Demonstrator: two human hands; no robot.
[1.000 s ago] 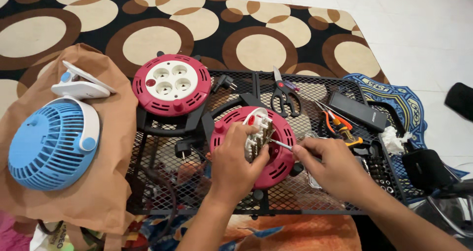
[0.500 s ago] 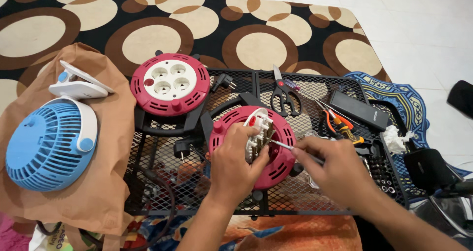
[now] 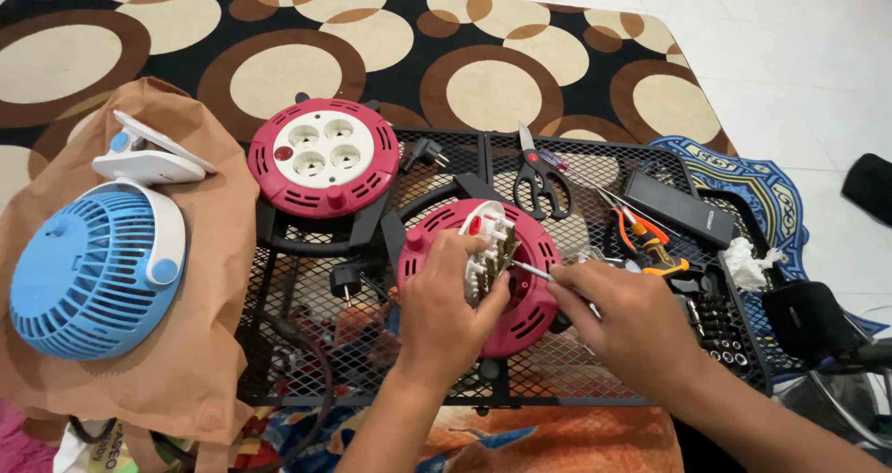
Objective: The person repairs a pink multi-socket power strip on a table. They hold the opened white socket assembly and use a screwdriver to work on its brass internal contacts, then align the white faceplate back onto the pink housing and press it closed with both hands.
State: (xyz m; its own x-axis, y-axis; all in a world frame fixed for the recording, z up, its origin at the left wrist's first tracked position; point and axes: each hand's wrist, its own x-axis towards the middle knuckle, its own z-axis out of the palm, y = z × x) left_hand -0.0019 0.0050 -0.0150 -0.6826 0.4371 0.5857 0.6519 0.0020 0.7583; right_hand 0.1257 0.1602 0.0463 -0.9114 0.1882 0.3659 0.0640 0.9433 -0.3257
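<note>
Head view, looking down: we see our left hand [image 3: 444, 308] gripping the white socket plate [image 3: 485, 255] lifted out of an opened red cable reel [image 3: 483, 273], near the front edge of a black mesh bench [image 3: 595, 380]. Our right hand [image 3: 624, 317] pinches a thin screwdriver [image 3: 531, 270], tip at the plate's metal contacts. We judge the plate light, rigid plastic, with contacts that may bend; its outer rim looks the safest hold. The reel seems heavier and stable on its stand. A second, closed red reel [image 3: 323, 157] sits toward the back left corner, scissors [image 3: 537, 180] at the back edge, orange pliers [image 3: 646, 241] to the right. A blue fan [image 3: 88, 273] lies on brown paper [image 3: 209, 343] left. A circle-patterned rug [image 3: 390, 36] and white tile floor [image 3: 790, 45] lie beyond.
</note>
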